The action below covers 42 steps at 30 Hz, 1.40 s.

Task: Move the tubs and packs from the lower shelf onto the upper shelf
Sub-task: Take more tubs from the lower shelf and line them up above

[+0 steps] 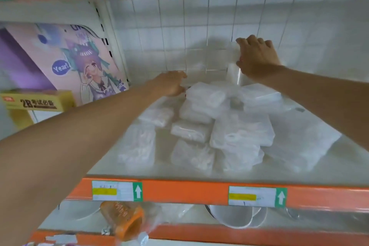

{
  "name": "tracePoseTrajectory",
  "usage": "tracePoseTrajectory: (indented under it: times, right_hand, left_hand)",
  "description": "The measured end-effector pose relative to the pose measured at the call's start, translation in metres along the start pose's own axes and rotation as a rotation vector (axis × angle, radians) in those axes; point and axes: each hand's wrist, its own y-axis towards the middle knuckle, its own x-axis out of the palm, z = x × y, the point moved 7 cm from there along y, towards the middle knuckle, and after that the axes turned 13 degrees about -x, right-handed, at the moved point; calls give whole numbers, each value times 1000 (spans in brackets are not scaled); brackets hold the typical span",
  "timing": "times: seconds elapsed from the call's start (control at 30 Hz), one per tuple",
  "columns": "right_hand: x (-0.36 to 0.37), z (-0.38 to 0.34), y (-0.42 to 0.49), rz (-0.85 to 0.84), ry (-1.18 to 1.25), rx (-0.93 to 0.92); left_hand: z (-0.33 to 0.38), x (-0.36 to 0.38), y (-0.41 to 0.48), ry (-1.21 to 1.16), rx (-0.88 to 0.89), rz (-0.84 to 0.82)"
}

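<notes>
Several clear plastic packs [199,126] lie in a loose pile on the upper shelf [179,173]. At the back right of that shelf stands a stack of clear tubs [233,72], and my right hand [257,56] grips its upper part with curled fingers. My left hand [171,84] reaches to the back of the pile and touches the rearmost pack [205,94]; whether its fingers grip it I cannot tell. On the lower shelf, under the orange rail, lie clear round tubs [237,215] and an orange pack [123,219].
The shelf's orange front rail [179,191] carries two price labels with green arrows. A pink cartoon poster box [75,62] and a yellow box [38,102] stand in the bay at left. White wire grid backs the shelf. Another orange rail runs overhead.
</notes>
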Motion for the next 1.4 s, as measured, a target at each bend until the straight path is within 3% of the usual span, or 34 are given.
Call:
tracePoseTrajectory:
  times: [0.1,0.37,0.63,0.8,0.87,1.23,1.4]
  right_hand:
    - [-4,0,-1,21,36,-21]
    - [-19,2,-5,24,73,-9]
    - [-25,-12,-25,-42,23,-107]
    - [-41,-17,-34,22,35,-133]
    - [-48,-20,-40,23,26,-158]
    - [-75,-35,-92,-56,72,-138]
    - [-96,-48,-117,-106,128,-115]
  left_hand:
    - [5,11,5,34,-4,-68]
    - [7,-2,-7,18,11,-26]
    - [8,-33,-31,4,2,257]
    - [-6,-66,-57,-76,-166,351]
    - [-6,-75,-71,-124,-158,378]
    - [17,-77,-154,-143,-19,388]
    - [24,-76,-200,-161,-44,354]
